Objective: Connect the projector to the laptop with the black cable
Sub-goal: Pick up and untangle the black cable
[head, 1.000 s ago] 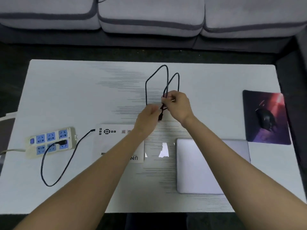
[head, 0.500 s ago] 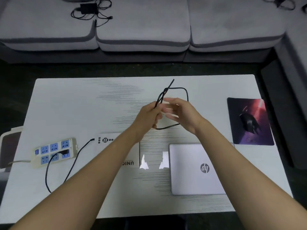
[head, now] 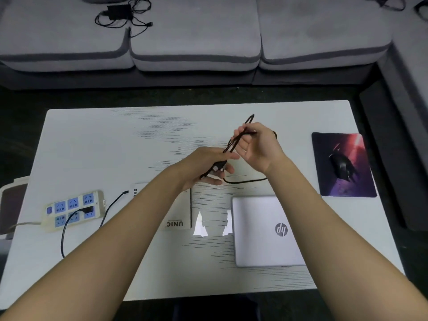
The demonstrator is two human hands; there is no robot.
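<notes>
Both hands hold the black cable (head: 235, 143) above the middle of the white table (head: 92, 147). My left hand (head: 206, 166) grips the bunched strands near a plug end. My right hand (head: 257, 145) pinches the folded strands higher up, and a loop sticks out past its fingers. One strand (head: 245, 181) lies curved on the table under my right wrist. The white projector (head: 178, 212) sits near the front, mostly hidden by my left forearm. The closed silver laptop (head: 266, 230) lies to its right, partly under my right forearm.
A power strip (head: 71, 209) at the left has a black cord (head: 67, 232) running to the projector. A mouse (head: 342, 167) rests on a dark mousepad (head: 345, 181) at the right. A grey sofa (head: 196, 42) behind the table carries a charger with cables (head: 120, 13).
The camera has tilted up, showing more sofa. My hands have drawn apart, the right rising and the left lowering, so the cable loops are stretched into a tighter bundle between them.
</notes>
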